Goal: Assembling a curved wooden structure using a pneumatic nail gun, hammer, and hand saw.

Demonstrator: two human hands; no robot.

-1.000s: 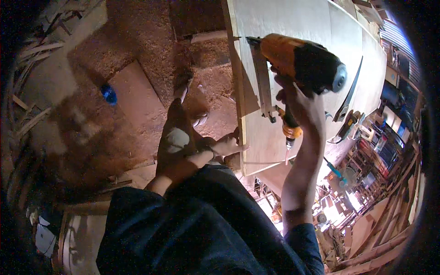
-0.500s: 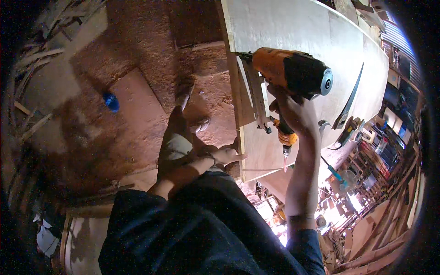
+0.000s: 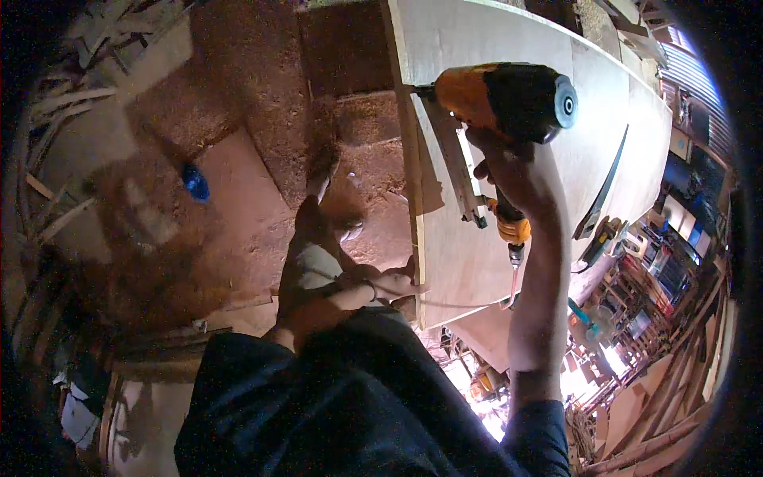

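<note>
My right hand point(image 3: 520, 171) is wrapped round the grip of an orange and black air nail gun point(image 3: 505, 99). The gun's nose meets the left edge of a pale wooden panel point(image 3: 548, 40), and its long magazine slants over the panel's face. From the bottom of the grip hangs an air fitting with a thin reddish hose. Lower along the same edge, my left hand point(image 3: 391, 284) holds the panel, one digit lying over the top and the other fingers partly hidden at its side.
A handsaw point(image 3: 602, 195) lies on the panel to the right, its handle end near other tools. Beyond stand crowded timber offcuts and a teal-handled tool point(image 3: 584, 318). A blue object point(image 3: 195, 183) lies on the reddish, dusty floor at left, with scrap wood point(image 3: 67, 107) behind.
The nail gun has shifted slightly up along the panel's edge, and its lower grip and hose have swung to the right. My left hand stays at the edge.
</note>
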